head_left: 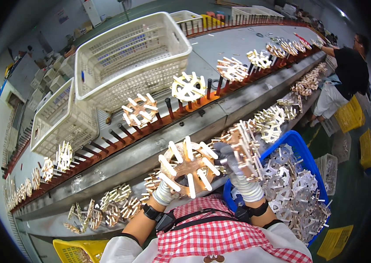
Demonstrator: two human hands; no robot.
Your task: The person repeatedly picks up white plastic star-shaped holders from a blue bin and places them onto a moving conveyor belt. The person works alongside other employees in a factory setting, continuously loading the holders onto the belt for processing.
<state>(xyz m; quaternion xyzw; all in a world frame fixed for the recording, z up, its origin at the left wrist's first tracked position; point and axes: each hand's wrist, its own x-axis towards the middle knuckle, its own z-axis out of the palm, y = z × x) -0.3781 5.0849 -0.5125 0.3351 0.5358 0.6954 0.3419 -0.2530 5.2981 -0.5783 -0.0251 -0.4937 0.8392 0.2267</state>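
My left hand, in a pale glove, holds up a copper-coloured spoked ring with white pegs. The ring faces me and hides most of those fingers. To its right, my gloved right hand is closed on a second pegged ring, turned nearly edge-on. Beyond my hands, a similar ring and a paler one sit on a row of dark upright posts along an orange rail.
A blue basket full of silvery metal pieces stands at my right, a yellow basket at lower left. More pegged parts lie along the near ledge. White crates stand past the rail. A co-worker is at far right.
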